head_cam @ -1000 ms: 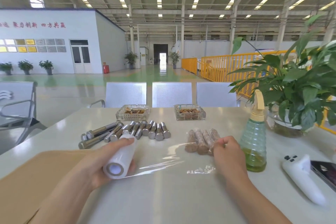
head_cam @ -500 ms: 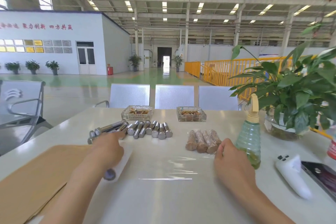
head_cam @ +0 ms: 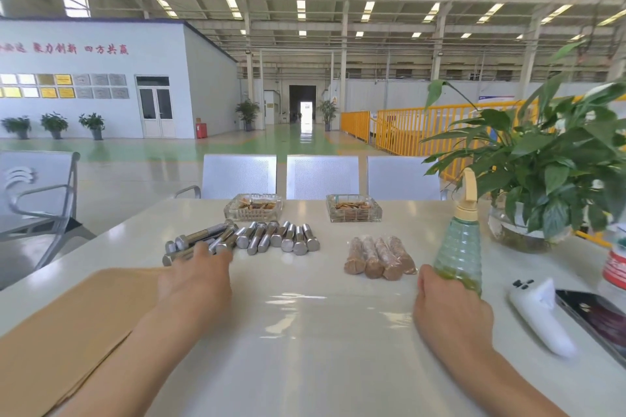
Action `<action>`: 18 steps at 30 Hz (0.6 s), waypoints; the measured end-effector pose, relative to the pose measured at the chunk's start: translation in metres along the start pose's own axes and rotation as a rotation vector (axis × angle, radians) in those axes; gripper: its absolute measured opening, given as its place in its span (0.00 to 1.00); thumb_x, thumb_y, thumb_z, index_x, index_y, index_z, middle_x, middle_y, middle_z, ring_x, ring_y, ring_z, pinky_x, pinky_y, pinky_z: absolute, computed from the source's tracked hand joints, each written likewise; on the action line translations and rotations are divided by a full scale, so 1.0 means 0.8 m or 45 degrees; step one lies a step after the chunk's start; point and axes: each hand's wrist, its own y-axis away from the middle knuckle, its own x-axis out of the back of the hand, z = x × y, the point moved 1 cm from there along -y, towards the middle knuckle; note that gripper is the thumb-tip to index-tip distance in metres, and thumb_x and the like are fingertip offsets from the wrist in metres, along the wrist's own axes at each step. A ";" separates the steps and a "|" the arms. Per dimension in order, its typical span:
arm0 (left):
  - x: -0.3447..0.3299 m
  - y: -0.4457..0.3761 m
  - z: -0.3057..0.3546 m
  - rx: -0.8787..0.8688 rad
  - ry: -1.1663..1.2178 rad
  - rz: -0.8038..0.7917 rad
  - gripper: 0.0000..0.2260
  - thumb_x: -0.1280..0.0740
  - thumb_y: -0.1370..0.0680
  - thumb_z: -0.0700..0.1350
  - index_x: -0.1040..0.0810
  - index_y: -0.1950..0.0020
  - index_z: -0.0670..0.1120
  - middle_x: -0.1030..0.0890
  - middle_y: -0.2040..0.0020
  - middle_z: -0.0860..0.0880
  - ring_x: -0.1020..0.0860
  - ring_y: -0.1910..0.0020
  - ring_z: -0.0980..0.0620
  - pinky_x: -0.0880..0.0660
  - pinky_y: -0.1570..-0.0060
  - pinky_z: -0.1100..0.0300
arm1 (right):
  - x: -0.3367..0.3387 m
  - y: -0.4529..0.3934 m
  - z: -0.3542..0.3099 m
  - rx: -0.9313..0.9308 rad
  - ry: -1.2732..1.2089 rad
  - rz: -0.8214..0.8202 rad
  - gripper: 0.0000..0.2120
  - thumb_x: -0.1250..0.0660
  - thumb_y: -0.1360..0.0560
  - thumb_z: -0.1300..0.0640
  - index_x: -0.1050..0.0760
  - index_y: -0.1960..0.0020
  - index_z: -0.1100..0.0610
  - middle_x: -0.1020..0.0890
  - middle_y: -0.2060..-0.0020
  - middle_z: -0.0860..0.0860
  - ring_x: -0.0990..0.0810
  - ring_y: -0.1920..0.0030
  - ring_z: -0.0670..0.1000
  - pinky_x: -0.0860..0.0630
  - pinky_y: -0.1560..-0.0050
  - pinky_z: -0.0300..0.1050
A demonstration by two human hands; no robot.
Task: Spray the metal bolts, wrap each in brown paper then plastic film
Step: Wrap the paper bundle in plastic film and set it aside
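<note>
Film roll gone from the left hand (head_cam: 196, 276), which now reaches far-left onto the bare metal bolts (head_cam: 244, 239); its fingers are hidden, state can't be told. Plastic film (head_cam: 305, 311) lies flat on the surface. Right hand (head_cam: 450, 310) rests on its right edge, fingers curled under. Wrapped bolts (head_cam: 379, 259) sit beyond. Next bolt likely.

Shiny metal bolts (head_cam: 271, 239), glossy clear plastic film (head_cam: 315, 311).

Both forearms bare, no sleeves; left hand (head_cam: 194, 278) & right hand (head_cam: 450, 306) apparently w/o gloves or rings.
</note>
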 end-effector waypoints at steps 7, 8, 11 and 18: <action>-0.020 0.018 0.008 -0.072 -0.241 0.026 0.18 0.44 0.18 0.60 0.30 0.31 0.55 0.35 0.34 0.47 0.29 0.34 0.42 0.27 0.45 0.54 | 0.002 0.000 0.002 -0.074 -0.013 -0.048 0.04 0.45 0.20 0.57 0.33 0.51 0.49 0.26 0.61 0.46 0.24 0.58 0.53 0.34 0.63 0.44; -0.020 0.017 0.006 -0.075 -0.233 0.010 0.20 0.44 0.18 0.62 0.31 0.29 0.55 0.35 0.34 0.47 0.30 0.33 0.42 0.27 0.45 0.53 | 0.001 0.000 0.005 -0.101 -0.036 -0.045 0.05 0.45 0.20 0.57 0.32 0.53 0.50 0.25 0.62 0.46 0.24 0.58 0.53 0.34 0.63 0.44; -0.023 0.011 -0.003 -0.074 -0.182 -0.025 0.24 0.45 0.19 0.65 0.34 0.26 0.57 0.36 0.32 0.46 0.31 0.32 0.42 0.28 0.43 0.53 | 0.000 0.001 0.010 -0.137 -0.086 -0.032 0.07 0.45 0.20 0.57 0.30 0.55 0.50 0.24 0.62 0.46 0.23 0.59 0.53 0.31 0.63 0.44; -0.024 -0.004 -0.023 -0.138 -0.098 0.026 0.25 0.41 0.22 0.67 0.33 0.26 0.63 0.38 0.29 0.49 0.39 0.26 0.43 0.33 0.33 0.48 | 0.000 -0.002 0.013 -0.129 0.036 -0.069 0.07 0.45 0.21 0.59 0.32 0.52 0.48 0.27 0.63 0.46 0.24 0.59 0.53 0.33 0.62 0.44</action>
